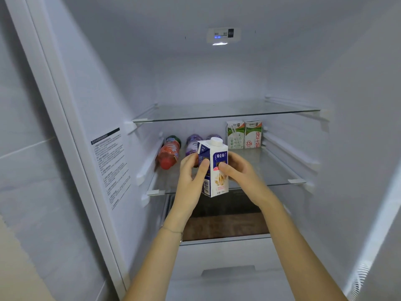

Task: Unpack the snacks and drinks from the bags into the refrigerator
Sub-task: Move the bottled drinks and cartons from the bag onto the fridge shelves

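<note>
The milk carton (218, 183) hangs in the air at the mouth of the refrigerator, just in front of the middle glass shelf (282, 183) and a little above its front edge, not yet resting on anything. It is a tall, gable-shouldered box of smooth printed card, blue and white, topped with a round white screw cap. Both hands grip it. The left hand (191, 172) wraps its fingers round the blue side with the thumb laid across the front, and the right hand (238, 170) presses its thumb on the white face with the fingers curled behind. The two-sided grip probably keeps the box roughly upright so it lands flat on its base.

On the shelf behind, a red bottle (169, 154) lies on its side against the left wall, with two purple bottles (193, 144) beside it. Two green-and-white milk boxes (244, 134) stand square and touching at the back right, leaving bare glass in the middle that looks a likely spot for the carton. The upper glass shelf (217, 118) carries nothing visible.
</note>
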A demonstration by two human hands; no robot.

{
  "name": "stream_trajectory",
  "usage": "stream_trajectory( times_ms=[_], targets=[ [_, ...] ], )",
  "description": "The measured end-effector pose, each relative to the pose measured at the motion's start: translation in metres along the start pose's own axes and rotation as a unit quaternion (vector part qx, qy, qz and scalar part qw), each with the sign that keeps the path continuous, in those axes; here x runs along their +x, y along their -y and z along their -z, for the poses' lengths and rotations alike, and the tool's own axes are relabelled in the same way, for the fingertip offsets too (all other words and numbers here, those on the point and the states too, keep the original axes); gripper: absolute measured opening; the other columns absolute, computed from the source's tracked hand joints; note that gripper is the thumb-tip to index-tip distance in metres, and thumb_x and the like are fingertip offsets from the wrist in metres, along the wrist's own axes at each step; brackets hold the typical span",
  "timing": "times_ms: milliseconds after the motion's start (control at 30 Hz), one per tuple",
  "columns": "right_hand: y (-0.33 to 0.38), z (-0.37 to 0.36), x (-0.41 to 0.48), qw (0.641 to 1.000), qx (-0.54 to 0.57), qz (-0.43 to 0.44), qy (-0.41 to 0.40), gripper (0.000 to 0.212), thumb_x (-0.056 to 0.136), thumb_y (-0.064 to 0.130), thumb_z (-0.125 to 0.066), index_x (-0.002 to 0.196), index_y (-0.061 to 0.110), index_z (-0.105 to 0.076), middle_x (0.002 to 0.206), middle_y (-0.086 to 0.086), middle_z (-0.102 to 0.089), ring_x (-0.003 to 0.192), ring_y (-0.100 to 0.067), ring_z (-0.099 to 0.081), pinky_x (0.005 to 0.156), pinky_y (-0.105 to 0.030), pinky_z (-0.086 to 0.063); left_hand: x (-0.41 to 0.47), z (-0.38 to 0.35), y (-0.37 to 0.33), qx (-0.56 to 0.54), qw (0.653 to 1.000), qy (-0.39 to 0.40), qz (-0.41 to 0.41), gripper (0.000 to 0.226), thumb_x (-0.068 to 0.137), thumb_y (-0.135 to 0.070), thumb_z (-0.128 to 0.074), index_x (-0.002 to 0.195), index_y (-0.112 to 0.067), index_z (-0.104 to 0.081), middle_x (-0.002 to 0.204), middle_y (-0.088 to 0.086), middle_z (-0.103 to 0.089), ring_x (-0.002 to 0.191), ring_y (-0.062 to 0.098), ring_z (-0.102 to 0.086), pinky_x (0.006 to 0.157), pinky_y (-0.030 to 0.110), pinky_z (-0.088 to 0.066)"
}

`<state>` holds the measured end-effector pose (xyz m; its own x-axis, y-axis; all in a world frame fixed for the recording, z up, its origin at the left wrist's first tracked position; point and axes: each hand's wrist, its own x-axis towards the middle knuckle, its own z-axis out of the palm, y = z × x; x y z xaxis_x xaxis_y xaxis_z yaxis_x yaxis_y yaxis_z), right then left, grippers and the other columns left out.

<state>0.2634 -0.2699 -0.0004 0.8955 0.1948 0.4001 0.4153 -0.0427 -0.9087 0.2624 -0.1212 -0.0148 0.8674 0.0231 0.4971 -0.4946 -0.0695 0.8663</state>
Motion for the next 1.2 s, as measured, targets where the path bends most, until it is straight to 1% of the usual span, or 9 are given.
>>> stream_trajectory(
  times_ms=[100,233,333,467,633,767,867,1033,1200],
  targets=[
    [-0.002,0.015,0.003,0.998,0.008,0.002,-0.065,0.040,0.089,0.021,-0.062,0.125,0.029,-0.047,0.115,0.011,-0.063,0.108,-0.010,-0.063,0.084,-0.027,-0.056,0.004,-0.003,0.001,0.012,0.999,0.012,-0.028,0.039,0.091,-0.038,-0.053,0.129,-0.033,-0.047,0.133,-0.010,-0.048,0.111,-0.016,-0.050,0.088,0.008,-0.046],
    [-0.008,0.037,0.013,0.977,0.010,0.015,-0.212,0.048,0.088,0.021,-0.067,0.130,0.030,-0.046,0.118,0.010,-0.060,0.110,-0.011,-0.059,0.082,-0.024,-0.052,0.016,-0.004,0.006,0.075,0.996,0.029,-0.050,0.039,0.092,-0.038,-0.057,0.129,-0.040,-0.046,0.128,-0.026,-0.047,0.120,-0.008,-0.046,0.099,0.010,-0.038],
    [-0.016,0.052,0.023,0.957,-0.070,0.014,-0.280,0.059,0.088,0.022,-0.069,0.140,0.022,-0.043,0.123,0.010,-0.054,0.107,-0.006,-0.053,0.081,-0.023,-0.050,0.034,-0.007,0.006,0.170,0.982,0.048,-0.073,0.047,0.094,-0.038,-0.058,0.138,-0.026,-0.048,0.138,-0.014,-0.049,0.129,0.002,-0.042,0.104,0.017,-0.035],
    [-0.032,0.063,0.032,0.957,-0.089,-0.016,-0.276,0.061,0.089,0.022,-0.068,0.143,0.021,-0.040,0.134,0.001,-0.055,0.114,-0.013,-0.056,0.093,-0.039,-0.053,0.062,-0.014,0.011,0.353,0.924,0.101,-0.109,0.056,0.093,-0.046,-0.057,0.142,-0.020,-0.046,0.145,0.000,-0.048,0.135,0.016,-0.040,0.113,0.038,-0.033],
    [-0.037,0.068,0.040,0.961,-0.074,-0.021,-0.267,0.060,0.090,0.021,-0.066,0.144,0.020,-0.040,0.137,-0.003,-0.054,0.117,-0.020,-0.058,0.093,-0.045,-0.054,0.091,-0.026,0.016,0.462,0.859,0.192,-0.109,0.067,0.092,-0.052,-0.055,0.149,-0.027,-0.032,0.158,-0.002,-0.028,0.148,0.020,-0.015,0.120,0.053,-0.011],
    [-0.040,0.074,0.046,0.959,-0.090,-0.020,-0.269,0.058,0.090,0.021,-0.065,0.143,0.022,-0.040,0.138,-0.002,-0.054,0.118,-0.020,-0.058,0.092,-0.047,-0.054,0.110,-0.034,0.017,0.511,0.810,0.265,-0.110,0.079,0.088,-0.056,-0.059,0.153,-0.031,-0.023,0.163,-0.003,-0.014,0.150,0.017,-0.005,0.120,0.055,0.000],
    [-0.041,0.077,0.052,0.964,-0.077,-0.027,-0.252,0.057,0.093,0.019,-0.062,0.145,0.021,-0.038,0.139,-0.002,-0.052,0.120,-0.020,-0.057,0.092,-0.045,-0.054,0.114,-0.034,0.020,0.543,0.775,0.292,-0.138,0.081,0.085,-0.050,-0.064,0.152,-0.031,-0.023,0.162,-0.003,-0.013,0.149,0.018,-0.008,0.118,0.052,-0.006],
    [-0.041,0.077,0.062,0.974,-0.062,-0.036,-0.214,0.057,0.095,0.016,-0.058,0.147,0.018,-0.034,0.143,-0.003,-0.048,0.124,-0.018,-0.052,0.086,-0.030,-0.050,0.113,-0.029,0.026,0.591,0.752,0.248,-0.152,0.077,0.085,-0.050,-0.063,0.151,-0.035,-0.026,0.153,0.006,-0.025,0.138,0.027,-0.028,0.112,0.047,-0.031],
    [-0.040,0.068,0.080,0.979,-0.065,-0.043,-0.186,0.055,0.095,0.013,-0.058,0.145,0.018,-0.035,0.143,-0.003,-0.047,0.116,-0.010,-0.048,0.078,-0.020,-0.047,0.106,-0.016,0.025,0.600,0.771,0.184,-0.108,0.069,0.085,-0.051,-0.062,0.146,-0.033,-0.034,0.146,0.012,-0.031,0.132,0.033,-0.033,0.115,0.051,-0.022]
  ],
)
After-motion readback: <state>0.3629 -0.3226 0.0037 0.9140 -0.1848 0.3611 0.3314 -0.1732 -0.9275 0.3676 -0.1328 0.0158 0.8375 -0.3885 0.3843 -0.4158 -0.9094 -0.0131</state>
